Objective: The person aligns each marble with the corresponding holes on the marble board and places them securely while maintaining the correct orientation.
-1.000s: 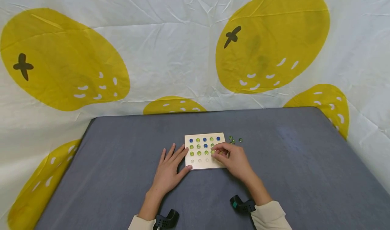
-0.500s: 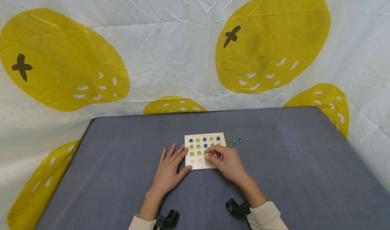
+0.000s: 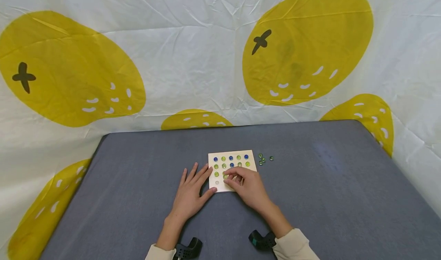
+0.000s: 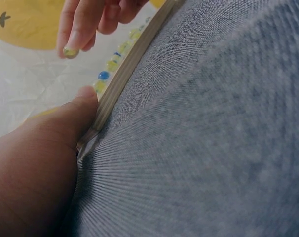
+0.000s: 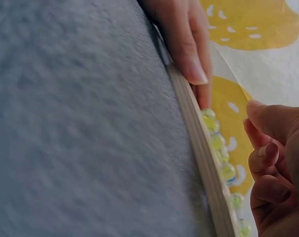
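Green marble [image 4: 70,52], pinched in the fingertips of your right hand [image 3: 248,185], hangs just above the board [image 3: 223,188]. Your left hand [image 3: 190,198] lies spread, thumb and fingertips at the board's left side; a light brace there should stop it sliding. Lower the marble straight down, releasing only once it seats, and mind that your knuckles don't nudge the seated marbles [image 3: 223,158]. One bare hollow [image 3: 217,182] shows near your left thumb. Loose marbles [image 3: 263,160] lie right of the board on the bench [image 3: 138,156].
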A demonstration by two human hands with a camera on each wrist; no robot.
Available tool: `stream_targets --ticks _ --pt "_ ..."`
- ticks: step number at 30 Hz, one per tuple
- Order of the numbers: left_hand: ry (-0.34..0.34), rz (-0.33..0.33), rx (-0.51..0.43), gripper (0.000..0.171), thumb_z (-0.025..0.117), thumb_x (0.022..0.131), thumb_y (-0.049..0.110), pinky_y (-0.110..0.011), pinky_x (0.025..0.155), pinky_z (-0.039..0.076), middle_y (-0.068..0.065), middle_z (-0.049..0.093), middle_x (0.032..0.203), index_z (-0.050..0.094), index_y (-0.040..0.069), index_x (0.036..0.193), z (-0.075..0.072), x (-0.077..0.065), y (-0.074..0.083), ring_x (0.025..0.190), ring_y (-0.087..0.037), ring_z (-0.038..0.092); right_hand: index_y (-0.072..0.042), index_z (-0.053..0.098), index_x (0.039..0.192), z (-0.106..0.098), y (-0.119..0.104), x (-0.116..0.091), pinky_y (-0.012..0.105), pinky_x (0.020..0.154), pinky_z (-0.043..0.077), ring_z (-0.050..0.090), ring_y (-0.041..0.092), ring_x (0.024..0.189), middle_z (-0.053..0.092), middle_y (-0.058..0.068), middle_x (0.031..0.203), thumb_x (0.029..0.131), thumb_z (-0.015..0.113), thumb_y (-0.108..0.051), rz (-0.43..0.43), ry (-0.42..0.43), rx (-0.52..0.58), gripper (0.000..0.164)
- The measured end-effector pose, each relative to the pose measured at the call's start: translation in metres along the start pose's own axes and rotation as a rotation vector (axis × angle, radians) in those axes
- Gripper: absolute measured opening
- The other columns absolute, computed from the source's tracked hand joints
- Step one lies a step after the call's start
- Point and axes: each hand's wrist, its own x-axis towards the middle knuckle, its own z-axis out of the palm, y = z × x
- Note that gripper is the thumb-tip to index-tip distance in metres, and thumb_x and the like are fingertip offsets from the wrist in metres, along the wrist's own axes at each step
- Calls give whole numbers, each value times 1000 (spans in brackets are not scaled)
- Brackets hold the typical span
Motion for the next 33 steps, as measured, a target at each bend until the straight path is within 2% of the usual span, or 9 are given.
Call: stream_targets --ticks 11,22,33 --pt "20 13 -12 63 61 90 49 -56 113 13 -3 45 146 48 18 143 0 -1 -3 140 -32 27 -13 73 100 22 3 -3 21 51 46 51 2 58 62 -10 78 82 77 -12 -41 -52 3 18" --pt "9 3 -16 62 61 90 48 -56 113 13 -3 44 146 48 18 143 -2 -1 -1 140 -32 27 -17 74 98 32 0 -6 18 46 34 38 -2 52 57 -14 74 80 79 -16 -40 -5 -193 19" --pt "9 2 -9 63 62 89 49 -56 113 13 -3 44 146 49 19 143 -1 0 0 140 -31 26 -18 75 98 33 -3 -7 18 47 33 38 -2 53 58 -14 76 79 80 -18 -7 14 -242 19"
